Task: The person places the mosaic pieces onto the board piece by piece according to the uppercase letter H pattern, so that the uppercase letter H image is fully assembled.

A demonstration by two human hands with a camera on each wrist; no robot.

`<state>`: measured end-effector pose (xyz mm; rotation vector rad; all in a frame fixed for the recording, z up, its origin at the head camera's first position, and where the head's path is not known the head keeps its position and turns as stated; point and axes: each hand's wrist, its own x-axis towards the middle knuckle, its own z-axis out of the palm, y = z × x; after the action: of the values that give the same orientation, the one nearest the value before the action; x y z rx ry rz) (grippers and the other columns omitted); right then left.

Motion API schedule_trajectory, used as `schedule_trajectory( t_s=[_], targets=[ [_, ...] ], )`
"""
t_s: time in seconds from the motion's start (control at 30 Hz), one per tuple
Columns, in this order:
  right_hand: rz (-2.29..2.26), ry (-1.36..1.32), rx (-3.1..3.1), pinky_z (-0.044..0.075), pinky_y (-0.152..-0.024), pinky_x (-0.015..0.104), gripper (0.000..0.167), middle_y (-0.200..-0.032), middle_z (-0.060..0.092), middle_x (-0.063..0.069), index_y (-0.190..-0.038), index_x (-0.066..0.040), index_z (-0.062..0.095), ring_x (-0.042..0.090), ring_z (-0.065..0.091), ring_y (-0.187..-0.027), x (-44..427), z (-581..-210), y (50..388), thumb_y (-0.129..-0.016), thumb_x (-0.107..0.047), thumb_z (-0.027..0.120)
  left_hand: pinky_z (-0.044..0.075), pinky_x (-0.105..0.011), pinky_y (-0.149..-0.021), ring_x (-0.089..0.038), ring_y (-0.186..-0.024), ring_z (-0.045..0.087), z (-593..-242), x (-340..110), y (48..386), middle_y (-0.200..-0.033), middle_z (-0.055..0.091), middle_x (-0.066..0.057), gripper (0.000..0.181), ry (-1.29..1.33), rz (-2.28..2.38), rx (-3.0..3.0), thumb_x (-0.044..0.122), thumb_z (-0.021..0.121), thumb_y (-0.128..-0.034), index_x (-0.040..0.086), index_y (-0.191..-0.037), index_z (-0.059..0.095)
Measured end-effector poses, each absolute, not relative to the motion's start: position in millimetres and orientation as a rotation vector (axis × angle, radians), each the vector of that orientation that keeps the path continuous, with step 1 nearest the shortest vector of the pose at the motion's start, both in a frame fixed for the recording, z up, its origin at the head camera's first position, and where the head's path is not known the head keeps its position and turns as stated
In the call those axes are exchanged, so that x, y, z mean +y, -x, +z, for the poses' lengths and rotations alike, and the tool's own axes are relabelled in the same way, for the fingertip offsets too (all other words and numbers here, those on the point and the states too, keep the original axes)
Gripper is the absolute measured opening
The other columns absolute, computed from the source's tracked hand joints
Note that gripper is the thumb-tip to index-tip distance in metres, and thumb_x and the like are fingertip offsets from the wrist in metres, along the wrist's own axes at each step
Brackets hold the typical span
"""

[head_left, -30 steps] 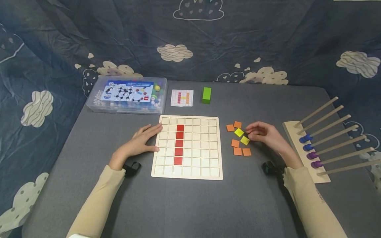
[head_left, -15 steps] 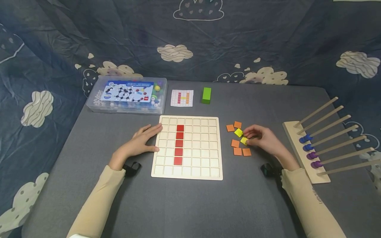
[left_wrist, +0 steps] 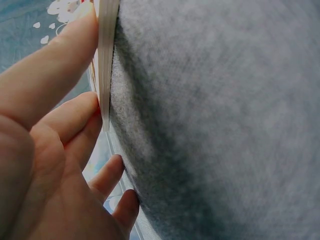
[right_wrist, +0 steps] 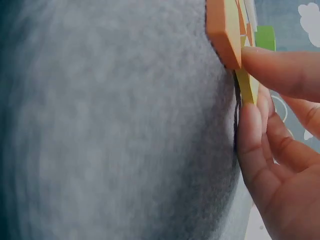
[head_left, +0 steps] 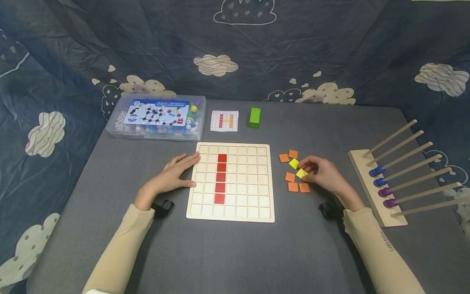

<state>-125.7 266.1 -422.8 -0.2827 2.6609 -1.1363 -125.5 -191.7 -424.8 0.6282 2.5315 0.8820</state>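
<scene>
Wooden grid board (head_left: 242, 190): flat, left edge touching left hand (head_left: 167, 178); five red tiles (head_left: 220, 177) fill part of third column. Yellow tile (head_left: 301, 174): pinched by right hand (head_left: 326, 174), right of board.

A dark blue, wrinkled fabric backdrop (head_left: 154, 36) is hanging behind a broad table covered in matte grey cloth (head_left: 235, 257)

Cream clouds with wavy lines (head_left: 216, 65) are dotting the backdrop at the middle, left and right, while a white-outlined cloud filled with small hearts (head_left: 245, 15) is showing near the top and a cream, polka-dotted cloud (head_left: 31, 247) is spreading at the lower left; the fabric is also running down the left side, the table's far right corner is curving gently, soft light is falling over the cloth, and a thin pale strip (head_left: 437, 0) is edging the top right
</scene>
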Motion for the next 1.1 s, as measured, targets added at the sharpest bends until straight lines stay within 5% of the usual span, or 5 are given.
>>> schedule_trajectory(
  t_s=[0.3, 0.57, 0.87, 1.1],
  targets=[
    [-1.192, 0.255, 2.653, 0.047, -0.067, 0.024, 0.028, -0.092, 0.060, 0.015, -0.100, 0.003, 0.061, 0.025, 0.054, -0.083, 267, -423, 127, -0.075, 0.014, 0.070, 0.006, -0.064, -0.106, -0.039, -0.142, 0.005, -426, -192, 125, -0.158, 0.018, -0.011, 0.085, -0.632, 0.890, 2.541, 0.028, 0.072, -0.0858, 0.009, -0.153, 0.023],
    [-1.322, 0.246, 2.573, 0.049, -0.067, 0.021, 0.028, -0.099, 0.060, 0.016, -0.108, 0.004, 0.061, 0.022, 0.056, -0.083, 259, -417, 131, -0.083, 0.000, 0.072, 0.006, -0.063, -0.107, -0.038, -0.142, 0.004, -426, -191, 126, -0.158, 0.017, -0.010, 0.086, -0.622, 0.880, 2.537, 0.028, 0.073, -0.0854, 0.010, -0.153, 0.023],
    [-1.490, 0.409, 2.367, 0.048, -0.061, 0.029, 0.019, -0.088, 0.061, 0.014, -0.104, 0.003, 0.064, 0.021, 0.058, -0.073, 212, -412, 134, -0.086, -0.001, 0.069, 0.006, -0.063, -0.107, -0.039, -0.142, 0.004, -424, -191, 126, -0.158, 0.017, -0.010, 0.087, -0.633, 0.873, 2.535, 0.028, 0.073, -0.0850, 0.009, -0.153, 0.023],
    [-1.391, 0.563, 2.338, 0.044, -0.069, 0.030, 0.015, -0.088, 0.062, 0.008, -0.098, -0.003, 0.067, 0.023, 0.054, -0.079, 165, -410, 142, -0.084, 0.002, 0.069, 0.007, -0.062, -0.107, -0.037, -0.142, 0.004, -423, -190, 126, -0.158, 0.017, -0.009, 0.087, -0.606, 0.877, 2.532, 0.028, 0.073, -0.0850, 0.010, -0.153, 0.022]
  ],
)
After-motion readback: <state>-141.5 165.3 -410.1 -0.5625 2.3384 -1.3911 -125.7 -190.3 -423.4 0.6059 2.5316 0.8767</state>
